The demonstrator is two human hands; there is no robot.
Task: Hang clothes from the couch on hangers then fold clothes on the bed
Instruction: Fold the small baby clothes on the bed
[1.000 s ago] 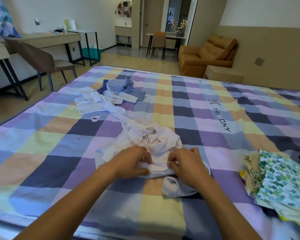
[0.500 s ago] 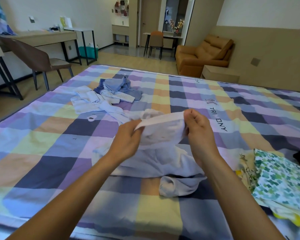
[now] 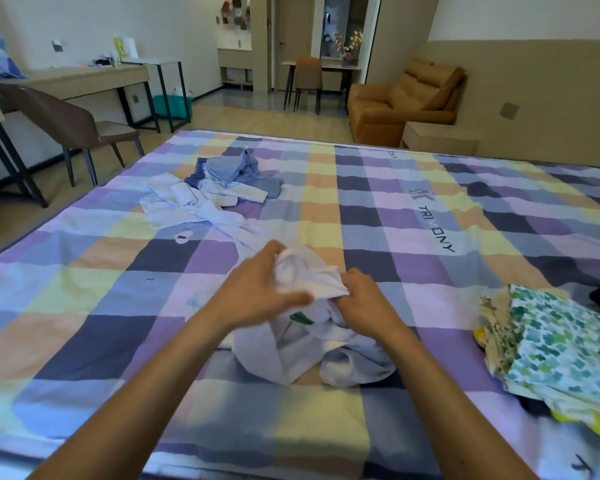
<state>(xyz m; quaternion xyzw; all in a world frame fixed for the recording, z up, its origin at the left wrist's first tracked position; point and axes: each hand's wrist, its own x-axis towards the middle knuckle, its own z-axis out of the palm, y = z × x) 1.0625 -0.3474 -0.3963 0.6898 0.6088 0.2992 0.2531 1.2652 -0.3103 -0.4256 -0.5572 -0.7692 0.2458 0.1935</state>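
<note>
Change from the frame half a second earlier: the hands have drawn closer together and sunk lower, and the band of white cloth, then stretched flat between them, is now bunched.

The bed, under a checked cover, spreads beneath the grip and on every side of it. The couch stands far beyond the grip and to its right, against the wall. A chair stands far beyond the grip to its left, off the bed.

A stack of folded patterned clothes lies on the bed to the right of the grip, well apart from it. A heap of unfolded pale and blue clothes lies beyond the grip to the left, its nearest trailing end close to the left hand.

The white garment is lifted at its upper part into the grip; the rest sags onto the bed directly under the hands.

The left hand clasps the bunched cloth, fingers curled over the top and thumb beneath. The right hand pinches the cloth's edge with curled fingers. A small green mark shows on the garment just below the grip.
</note>
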